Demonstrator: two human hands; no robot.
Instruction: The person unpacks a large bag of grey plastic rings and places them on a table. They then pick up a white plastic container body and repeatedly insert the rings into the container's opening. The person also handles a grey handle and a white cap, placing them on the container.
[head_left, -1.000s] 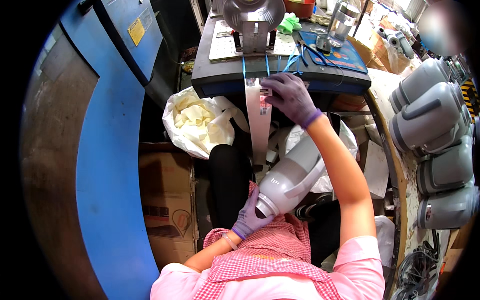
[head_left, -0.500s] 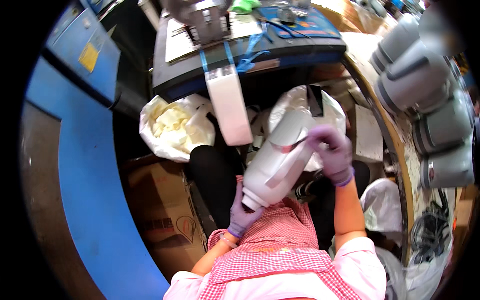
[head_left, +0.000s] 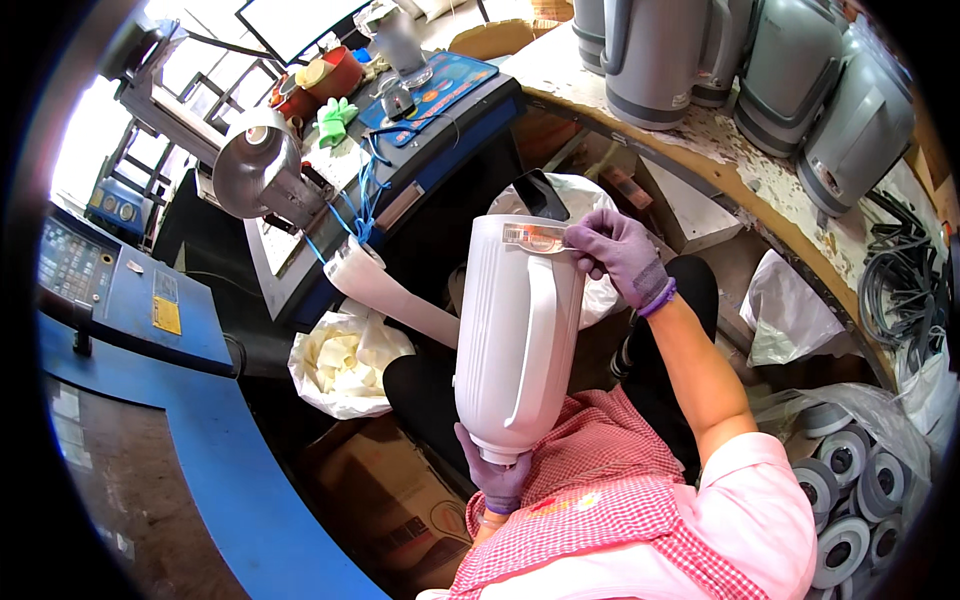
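Note:
A pale grey plastic kettle-shaped jug body (head_left: 490, 330) with a long side handle (head_left: 538, 340) lies across my lap, its narrow neck toward me and its wide end away. My left hand (head_left: 497, 480), in a purple glove, is closed around the neck from below. At the wide end, a clear-and-orange label strip (head_left: 533, 237) with a barcode lies against the wall just beyond the handle. My gloved right hand (head_left: 622, 255) pinches the right end of this strip between thumb and fingers. Whether the strip is fully stuck down I cannot tell.
Several finished-looking grey jugs (head_left: 655, 70) stand on the worn bench at right. A roll of white label strip (head_left: 400, 295) hangs from the dark table ahead. White bags hold yellowish scraps (head_left: 345, 360); grey rings (head_left: 845, 455) fill a plastic bag at lower right. A blue machine (head_left: 215, 450) stands left.
The view has swung to the right. The jug has turned more upright in the view, its handle now facing up. My right hand now pinches the label strip at the wide end.

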